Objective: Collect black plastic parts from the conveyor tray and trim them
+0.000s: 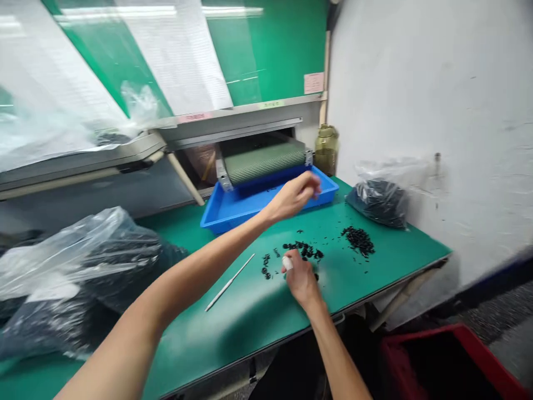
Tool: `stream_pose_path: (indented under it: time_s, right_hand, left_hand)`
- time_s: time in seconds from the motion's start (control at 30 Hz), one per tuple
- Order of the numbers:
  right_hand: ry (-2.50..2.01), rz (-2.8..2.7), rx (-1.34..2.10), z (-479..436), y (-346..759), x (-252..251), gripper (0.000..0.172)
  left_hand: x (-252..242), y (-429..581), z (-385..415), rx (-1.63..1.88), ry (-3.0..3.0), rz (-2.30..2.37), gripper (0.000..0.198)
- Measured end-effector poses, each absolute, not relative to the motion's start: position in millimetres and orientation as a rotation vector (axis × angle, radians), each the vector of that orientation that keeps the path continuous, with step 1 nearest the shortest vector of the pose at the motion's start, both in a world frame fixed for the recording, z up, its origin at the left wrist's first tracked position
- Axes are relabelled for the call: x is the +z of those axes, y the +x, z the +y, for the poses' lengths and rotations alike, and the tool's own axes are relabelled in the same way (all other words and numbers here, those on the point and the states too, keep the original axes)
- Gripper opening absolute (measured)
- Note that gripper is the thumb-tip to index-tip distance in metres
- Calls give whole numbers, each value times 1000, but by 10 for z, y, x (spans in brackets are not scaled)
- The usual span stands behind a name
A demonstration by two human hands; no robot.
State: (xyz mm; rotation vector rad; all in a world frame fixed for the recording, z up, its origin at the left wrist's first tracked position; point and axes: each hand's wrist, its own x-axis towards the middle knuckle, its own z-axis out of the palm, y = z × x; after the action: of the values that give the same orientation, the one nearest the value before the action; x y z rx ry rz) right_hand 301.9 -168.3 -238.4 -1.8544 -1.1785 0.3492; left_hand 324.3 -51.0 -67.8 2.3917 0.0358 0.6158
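Note:
My left hand [295, 194] reaches out over the front rim of a blue tray [233, 214], its fingers curled together; what they hold, if anything, I cannot make out. My right hand [300, 276] rests on the green table [250, 316] among small black parts [303, 251], fingers bent down onto them, with a white wrap on one finger. A second heap of black parts [358, 240] lies further right. A thin white rod [230, 282] lies on the mat to the left of my right hand.
A ribbed conveyor belt [266, 161] ends above the blue tray. Clear bags of black parts sit at the left [83, 266] and at the right by the wall [381, 194]. A brown jar [326, 147] stands behind the tray. A red crate [449, 361] is on the floor at the right.

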Motion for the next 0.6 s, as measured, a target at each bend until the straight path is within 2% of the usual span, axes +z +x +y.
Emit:
stream_pose_path:
  time_s: [0.1,0.23,0.4,0.6]
  right_hand:
    - [-1848,-1131,336,-1689,3004,-2395,18]
    - [-1912,-1150,256,-1652,2959,-2331,25]
    - [-1985,-1245,148,-1649,2798,-2230,34]
    - [-1965,-1222,230,-1756,2455,-2195,35]
  left_hand:
    - [-1114,1966,-285,387,2605,695,28]
    - [-1654,862,-192,130,2613,957,31]
    - [-1929,662,-300,-47,2695,982,25]
    - [-1938,696,-324,-13,2693,1017,21]
